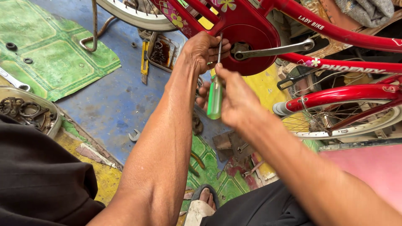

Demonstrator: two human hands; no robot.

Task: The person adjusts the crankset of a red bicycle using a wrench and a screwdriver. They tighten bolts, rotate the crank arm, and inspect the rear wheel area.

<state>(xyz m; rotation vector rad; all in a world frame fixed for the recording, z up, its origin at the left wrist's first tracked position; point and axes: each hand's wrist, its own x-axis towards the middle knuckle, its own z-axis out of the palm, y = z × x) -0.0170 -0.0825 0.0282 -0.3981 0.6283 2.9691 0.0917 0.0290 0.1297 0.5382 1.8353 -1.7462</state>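
Your right hand [236, 98] is wrapped around a screwdriver [215, 94] with a translucent green handle, its metal shaft pointing up and away toward the red chain guard [251, 39] of an upturned red bicycle [335, 31]. Your left hand [203, 50] rests against the near left edge of that guard, fingers curled around the shaft just below the tip. Right of the tip, the silver crank arm [274, 50] runs out to the right. On the blue floor to the left lie a small wrench [135, 135], a yellow utility knife [144, 62] and a tray of greasy parts [161, 52].
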